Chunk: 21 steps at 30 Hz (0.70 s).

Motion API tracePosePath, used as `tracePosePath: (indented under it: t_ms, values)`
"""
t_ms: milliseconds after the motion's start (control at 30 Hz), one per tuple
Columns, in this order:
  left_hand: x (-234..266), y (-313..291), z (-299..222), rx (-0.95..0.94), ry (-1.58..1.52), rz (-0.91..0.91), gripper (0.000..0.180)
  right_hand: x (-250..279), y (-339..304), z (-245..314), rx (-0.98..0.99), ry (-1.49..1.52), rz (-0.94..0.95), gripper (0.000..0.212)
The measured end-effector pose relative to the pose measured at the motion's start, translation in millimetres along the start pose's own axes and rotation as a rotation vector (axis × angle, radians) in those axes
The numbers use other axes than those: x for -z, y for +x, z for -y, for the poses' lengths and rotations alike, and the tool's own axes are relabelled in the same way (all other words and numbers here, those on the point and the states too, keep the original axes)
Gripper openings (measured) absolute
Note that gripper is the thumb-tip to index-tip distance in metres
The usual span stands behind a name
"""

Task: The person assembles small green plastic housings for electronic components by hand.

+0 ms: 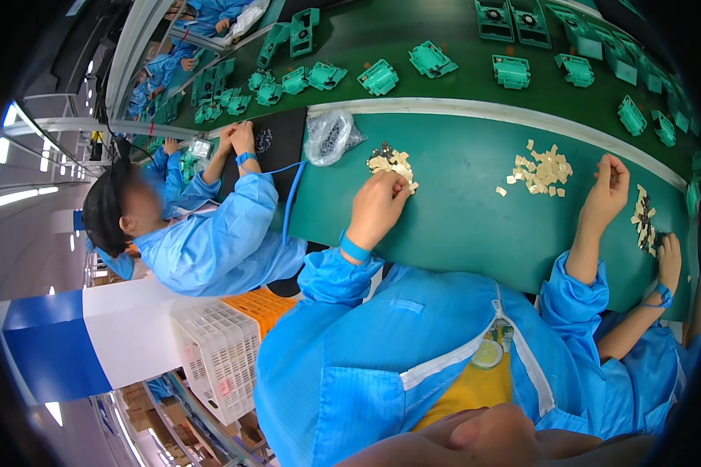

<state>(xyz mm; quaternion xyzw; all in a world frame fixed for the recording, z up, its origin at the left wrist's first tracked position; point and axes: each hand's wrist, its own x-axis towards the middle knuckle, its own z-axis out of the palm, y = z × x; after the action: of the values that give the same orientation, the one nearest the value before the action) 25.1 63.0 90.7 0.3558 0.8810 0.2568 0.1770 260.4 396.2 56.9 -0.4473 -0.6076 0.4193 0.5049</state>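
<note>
My left hand (376,208), with a blue strap round its wrist, is over the near edge of a small pile of cream-coloured square pieces (397,165). Its fingers are closed together, and whatever they grip is hidden. Small black parts (382,156) lie mixed in at the far side of that pile. My right hand (606,193) is raised over the green work mat, thumb and fingers pinched. Anything between those fingertips is too small to make out. To its left lies a larger loose heap of cream squares (543,169).
A clear plastic bag (331,138) of small dark parts sits left of my left hand. Beyond the mat's pale rail (475,107), green housings (378,77) stand on a dark green belt. Co-workers flank me; one hand (668,261) at right is by another pile (643,222).
</note>
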Motion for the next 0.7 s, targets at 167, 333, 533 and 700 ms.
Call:
tracePosePath:
  t_ms: [167,333,533,700]
  values:
    - [-7.9,4.6,3.5,0.015,-0.02,0.066,0.018,3.5,-0.7,-1.9,-0.02,0.015,0.006,0.017]
    - [-2.3,11.8,2.9,0.096,-0.072,0.162,0.017,6.1,1.0,-19.7,-0.083,0.023,0.062,0.015]
    - [7.8,16.4,15.6,0.146,-0.252,0.095,0.018,3.4,-0.9,-31.4,-0.106,0.001,0.116,0.015]
    - [14.4,18.4,30.0,0.15,-0.32,-0.045,0.02,-0.1,-3.4,-29.9,-0.111,-0.008,0.138,0.015]
